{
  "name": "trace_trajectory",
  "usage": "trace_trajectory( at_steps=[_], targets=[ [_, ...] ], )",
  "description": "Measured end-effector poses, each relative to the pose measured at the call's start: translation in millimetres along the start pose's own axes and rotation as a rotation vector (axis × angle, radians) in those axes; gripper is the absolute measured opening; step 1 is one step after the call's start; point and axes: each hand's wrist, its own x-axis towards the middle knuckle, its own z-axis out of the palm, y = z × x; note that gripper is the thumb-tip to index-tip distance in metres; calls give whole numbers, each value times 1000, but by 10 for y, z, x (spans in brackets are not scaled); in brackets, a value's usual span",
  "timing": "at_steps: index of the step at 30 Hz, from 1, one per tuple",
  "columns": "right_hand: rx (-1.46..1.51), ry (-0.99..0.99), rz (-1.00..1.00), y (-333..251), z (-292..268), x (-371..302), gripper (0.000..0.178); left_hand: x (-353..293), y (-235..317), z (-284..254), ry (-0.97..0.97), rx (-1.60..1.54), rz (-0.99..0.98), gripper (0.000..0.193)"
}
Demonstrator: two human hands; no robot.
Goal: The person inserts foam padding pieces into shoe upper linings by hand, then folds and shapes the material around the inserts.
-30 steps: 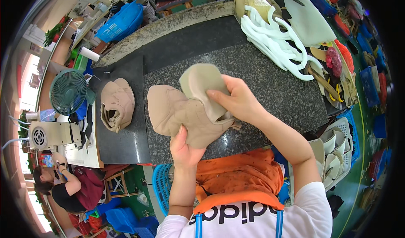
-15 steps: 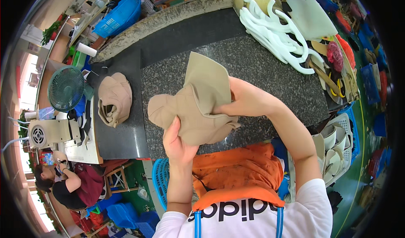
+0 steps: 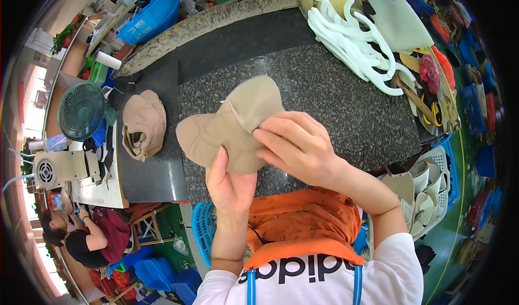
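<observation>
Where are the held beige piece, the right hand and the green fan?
Held beige piece [image 3: 231, 135]: head view, middle of its body.
Right hand [image 3: 304, 147]: head view, back of the hand.
Green fan [image 3: 81, 111]: head view, round grille.

the table [image 3: 346, 121] is a speckled grey stone slab, with a smooth dark panel [image 3: 157, 183] at its left. a beige shoe upper [image 3: 145, 122] sits on that panel, and over at the far right white curved strips [image 3: 346, 51] lie heaped.

Two beige sewn items [image 3: 224, 134], one green fan [image 3: 81, 111], one co-worker [image 3: 110, 226]
</observation>
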Motion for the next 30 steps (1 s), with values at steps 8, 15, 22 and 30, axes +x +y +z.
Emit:
trace_trajectory(
  at_steps=[8, 15, 22, 30],
  targets=[
    [162, -351, 182, 68, -62, 59, 21, -78, -60, 46, -17, 181, 104, 53],
    [754, -660, 612, 94, -129, 120, 16, 6, 54, -49, -116, 173, 103, 51],
    [341, -357, 329, 23, -65, 119, 20, -26, 13, -27, -240, 52, 64, 49],
    [263, -278, 355, 4, -83, 163, 23, 21, -59, 46, -152, 265, 132, 50]
  ],
)
